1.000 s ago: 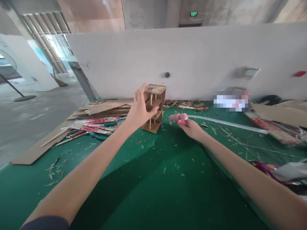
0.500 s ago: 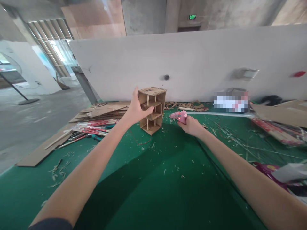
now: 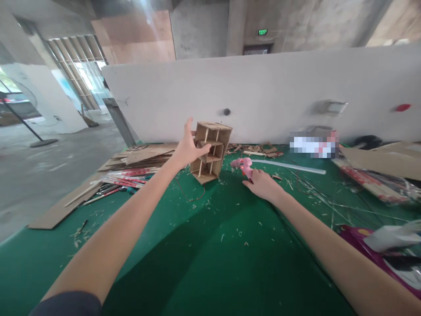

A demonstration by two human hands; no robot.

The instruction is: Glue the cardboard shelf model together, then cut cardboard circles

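My left hand (image 3: 192, 149) grips the left side of a small cardboard shelf model (image 3: 215, 127). Its thumb lies across the front at the middle level, while the other fingers are partly hidden behind. The model has three tiers with thin wooden sticks as posts, and it leans to the right. In my right hand (image 3: 263, 186) is a pink glue gun (image 3: 247, 164), its nozzle toward the model and apart from it. A small light glows on the gun, and a long translucent glue stick (image 3: 292, 166) extends from its back to the right.
Cardboard sheets (image 3: 148, 154) and red-and-white packets of sticks (image 3: 126, 177) lie on the left. Cardboard scraps (image 3: 259, 149) sit along the white wall (image 3: 263, 87). On the right are another packet (image 3: 371, 184) and a purple item (image 3: 353, 241). Shavings dot the green table (image 3: 210, 263).
The model has gone from upright to tilted right, still in my left hand. My right hand has turned the glue gun slightly, and the glue stick's far end has swung down.
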